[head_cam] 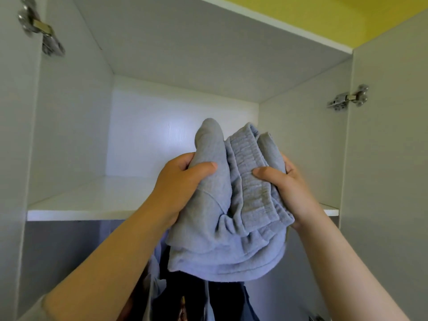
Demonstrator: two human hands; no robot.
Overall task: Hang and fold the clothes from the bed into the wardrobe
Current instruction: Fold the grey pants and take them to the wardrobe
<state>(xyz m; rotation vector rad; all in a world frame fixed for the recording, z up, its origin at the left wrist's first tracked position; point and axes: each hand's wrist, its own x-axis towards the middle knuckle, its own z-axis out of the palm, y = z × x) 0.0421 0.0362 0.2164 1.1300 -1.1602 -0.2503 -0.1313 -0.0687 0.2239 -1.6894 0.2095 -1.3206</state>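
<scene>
Grey sweatpants (234, 205), loosely folded, are held up before the front edge of the wardrobe's top shelf (92, 205), left hand (183, 181) and right hand (284, 184) gripping opposite sides (soft, light fabric, likely to slump unless supported underneath).

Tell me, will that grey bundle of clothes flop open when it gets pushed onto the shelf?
Probably floppy: the grey bundle sags below the left hand and right hand, so it may slump open once released. It seems soft, since the fingers dent it. The shelf looks glossy, so it should slide in easily.
</scene>
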